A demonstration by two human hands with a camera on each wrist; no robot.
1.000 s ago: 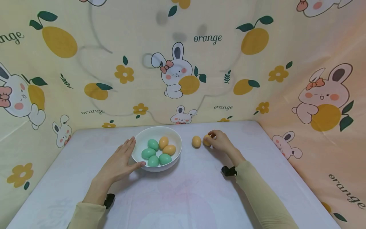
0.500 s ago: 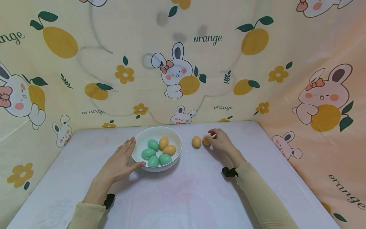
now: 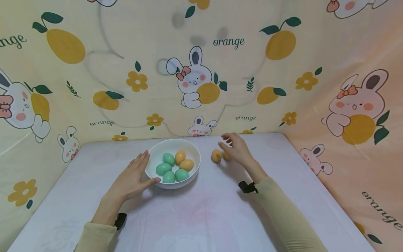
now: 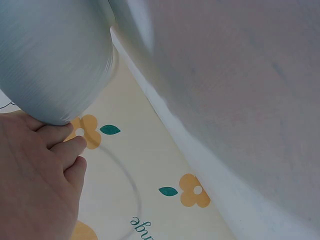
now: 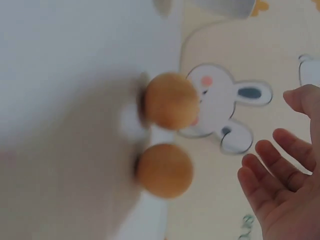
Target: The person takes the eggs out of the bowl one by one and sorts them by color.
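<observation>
A white bowl [image 3: 151, 157] stands on the table and contains several green eggs [image 3: 163, 169] and two yellow-orange eggs [image 3: 186, 165]. My left hand [image 3: 130, 180] rests against its left side, fingers straight along the outer wall and thumb on the front rim. The left wrist view shows those fingers touching the bowl's wall [image 4: 50, 60]. To the bowl's right, two more yellow-orange eggs [image 3: 216, 155] lie side by side on the table. Over them hovers my right hand [image 3: 237, 149], partly hiding the right one [image 3: 226, 156]. The right wrist view has this hand [image 5: 285, 185] apart from both eggs [image 5: 165, 170], holding nothing.
A white cloth [image 3: 201, 217] covers the table. Behind and at both sides hangs a cream backdrop [image 3: 151, 42] printed with rabbits, oranges and flowers. A black wrist camera [image 3: 247, 187] sits below the right hand, another [image 3: 120, 221] by the left sleeve.
My right hand has let go of the right yellow-orange egg, risen and shifted left with its fingers spreading. That egg stays on the table. The left hand and bowl have not moved.
</observation>
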